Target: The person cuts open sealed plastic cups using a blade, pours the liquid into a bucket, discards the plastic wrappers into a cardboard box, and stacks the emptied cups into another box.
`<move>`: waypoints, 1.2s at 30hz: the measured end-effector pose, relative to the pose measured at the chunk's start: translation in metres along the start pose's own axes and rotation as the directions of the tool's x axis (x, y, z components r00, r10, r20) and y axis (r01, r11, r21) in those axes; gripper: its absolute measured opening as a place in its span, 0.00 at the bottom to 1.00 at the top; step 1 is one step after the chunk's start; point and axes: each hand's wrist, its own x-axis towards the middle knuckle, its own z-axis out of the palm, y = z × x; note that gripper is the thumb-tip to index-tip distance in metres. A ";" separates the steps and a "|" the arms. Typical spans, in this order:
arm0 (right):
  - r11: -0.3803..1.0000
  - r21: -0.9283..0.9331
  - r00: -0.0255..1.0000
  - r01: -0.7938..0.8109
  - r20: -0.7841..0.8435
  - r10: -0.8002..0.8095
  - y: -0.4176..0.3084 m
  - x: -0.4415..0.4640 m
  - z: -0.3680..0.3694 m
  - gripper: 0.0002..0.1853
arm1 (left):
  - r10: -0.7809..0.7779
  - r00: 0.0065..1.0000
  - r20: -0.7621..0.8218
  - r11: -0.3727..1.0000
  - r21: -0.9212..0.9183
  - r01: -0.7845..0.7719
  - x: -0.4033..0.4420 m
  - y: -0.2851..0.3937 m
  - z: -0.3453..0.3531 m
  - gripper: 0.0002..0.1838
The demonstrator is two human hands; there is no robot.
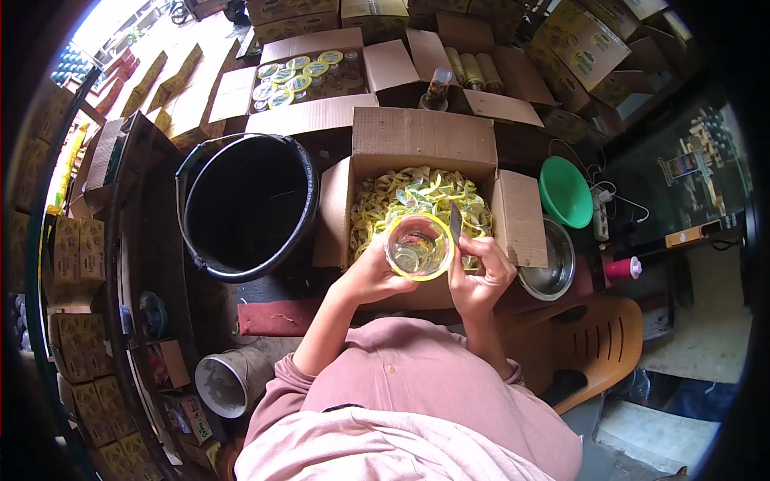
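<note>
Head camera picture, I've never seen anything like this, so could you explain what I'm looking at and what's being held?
There's no machine: these are a person's bare hands. The single picture comes from a camera worn on the head, looking forward and down, so the pink shirt is the wearer's. The left hand holds a clear cup with a yellow rim. The right hand holds a thin, blade-like tool beside that rim; whether they touch, I can't tell. Just beyond is an open cardboard box of yellow strips. A black bucket is left of it, a green bowl and metal bowl right.
</note>
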 end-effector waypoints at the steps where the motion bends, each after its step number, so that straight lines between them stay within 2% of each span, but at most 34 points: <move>1: 1.000 0.021 1.000 -0.003 0.008 0.003 0.001 0.000 -0.001 0.09 | 0.003 1.000 -0.004 1.000 -0.010 -0.003 0.000 -0.001 -0.001 0.36; 4: 0.999 0.030 0.999 0.018 0.034 -0.019 -0.003 0.002 -0.004 0.10 | -0.013 1.000 -0.005 1.000 -0.014 0.013 0.000 0.000 -0.004 0.36; 7: 0.999 0.036 0.998 -0.036 0.044 0.035 -0.001 0.000 -0.003 0.10 | -0.009 0.999 0.032 1.000 -0.017 0.009 0.002 0.002 -0.005 0.35; 13: 0.999 0.038 0.999 0.009 0.036 -0.010 0.000 0.002 -0.001 0.11 | 0.013 0.999 0.042 1.000 0.014 -0.013 0.003 0.005 -0.006 0.34; 19: 0.998 0.022 0.997 0.059 0.045 -0.060 0.000 0.005 -0.001 0.12 | 0.023 0.992 0.127 1.000 -0.006 -0.022 0.003 0.004 -0.009 0.36; 25: 1.000 0.023 1.000 0.000 -0.010 0.001 -0.003 0.000 0.002 0.10 | 0.050 0.997 -0.052 0.998 0.037 -0.048 0.006 0.003 0.001 0.34; 28: 1.000 0.030 1.000 -0.007 0.014 0.006 -0.008 -0.002 0.001 0.09 | 0.054 0.994 -0.098 0.998 0.024 -0.052 0.005 0.002 -0.001 0.35; 31: 1.000 0.001 1.000 0.025 0.009 -0.025 -0.009 -0.002 0.002 0.09 | 0.036 0.995 -0.092 0.999 0.002 -0.036 0.005 0.000 -0.001 0.35; 34: 0.999 -0.032 0.999 0.042 0.001 -0.042 -0.007 -0.002 0.003 0.08 | 0.052 0.999 0.003 0.997 0.056 -0.052 0.006 0.003 -0.004 0.36; 36: 1.000 0.019 1.000 0.025 0.003 -0.025 -0.004 -0.002 0.003 0.08 | 0.044 0.999 0.020 0.999 0.023 -0.044 0.005 0.005 -0.004 0.36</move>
